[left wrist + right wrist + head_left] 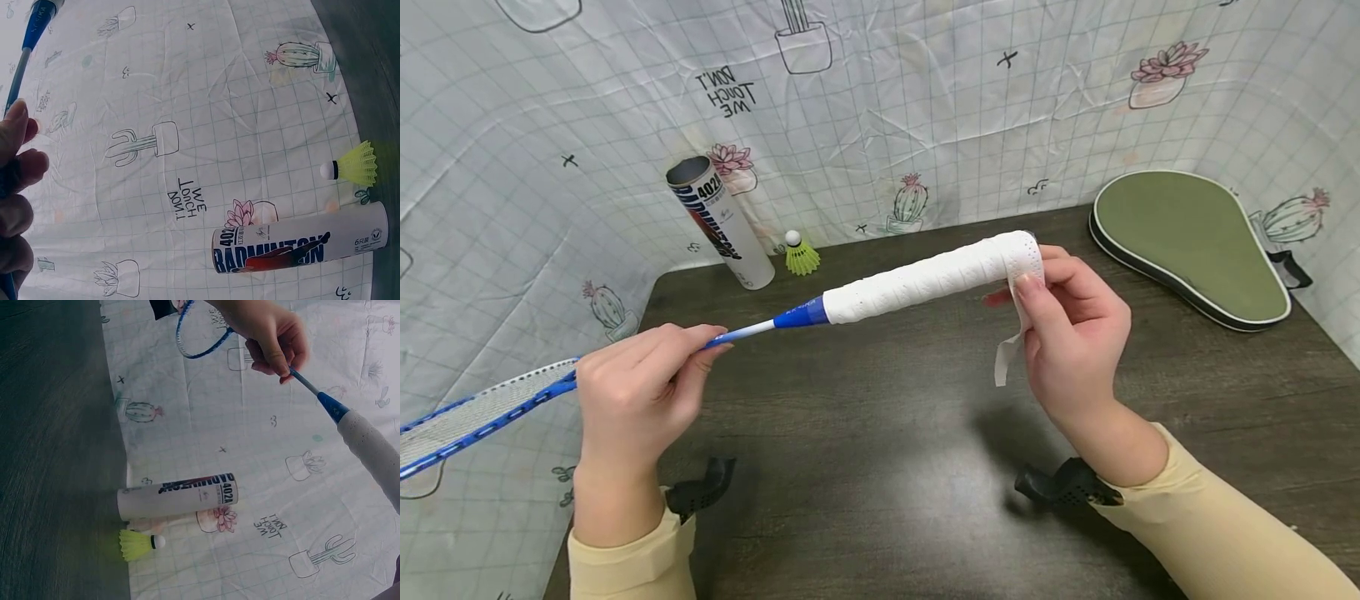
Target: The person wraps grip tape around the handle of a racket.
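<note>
A blue and white badminton racket (748,331) is held up over the dark table, its strung head at the far left. My left hand (643,387) grips the shaft, thumb and fingers curled round it. White grip tape (925,279) covers the handle in overlapping turns up to the butt end. There my right hand (1078,333) pinches the tape between thumb and fingers, and a short loose tail (1006,360) hangs below. In the right wrist view the wrapped handle (372,447) runs off the right edge, and the left hand (275,340) shows on the shaft.
A white badminton tube (730,229) stands at the back left of the table (865,467), beside a yellow shuttlecock (802,254). An olive green racket case (1195,242) lies at the back right. A patterned cloth (955,117) hangs behind and to the sides.
</note>
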A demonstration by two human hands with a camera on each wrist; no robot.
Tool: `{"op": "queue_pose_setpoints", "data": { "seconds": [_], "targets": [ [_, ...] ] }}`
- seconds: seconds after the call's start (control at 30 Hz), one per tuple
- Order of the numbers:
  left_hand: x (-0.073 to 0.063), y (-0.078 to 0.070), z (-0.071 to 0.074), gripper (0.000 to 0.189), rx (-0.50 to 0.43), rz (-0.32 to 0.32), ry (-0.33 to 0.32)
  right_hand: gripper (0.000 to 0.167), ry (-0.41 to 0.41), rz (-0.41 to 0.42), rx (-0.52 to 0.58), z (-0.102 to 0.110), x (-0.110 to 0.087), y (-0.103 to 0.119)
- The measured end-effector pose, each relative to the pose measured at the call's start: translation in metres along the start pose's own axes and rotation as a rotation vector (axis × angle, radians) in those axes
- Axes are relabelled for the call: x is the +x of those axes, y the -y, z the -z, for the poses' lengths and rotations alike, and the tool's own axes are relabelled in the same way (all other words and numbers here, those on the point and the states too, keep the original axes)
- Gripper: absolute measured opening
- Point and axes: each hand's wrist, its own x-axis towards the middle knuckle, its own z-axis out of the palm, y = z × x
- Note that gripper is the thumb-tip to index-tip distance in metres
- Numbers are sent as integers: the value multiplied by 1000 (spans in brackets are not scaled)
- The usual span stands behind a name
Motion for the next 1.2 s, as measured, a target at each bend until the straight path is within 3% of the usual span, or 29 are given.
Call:
{"op": "queue_pose_setpoints", "data": {
  "seconds": [0.27, 0.5, 0.7, 1.2],
  "targets": [
    [3, 3, -2, 29, 30, 6, -38, 11, -11, 18, -111, 0, 3, -2],
    [5, 4, -1, 30, 24, -2, -21, 9, 5, 16, -58, -2, 5, -3],
    [4, 10, 0, 31, 0, 9, -7, 6, 5, 1, -94, -3, 5, -4],
    [6, 7, -4, 38, 45, 26, -63, 11, 38, -41, -129, -2, 5, -4]
  ]
}}
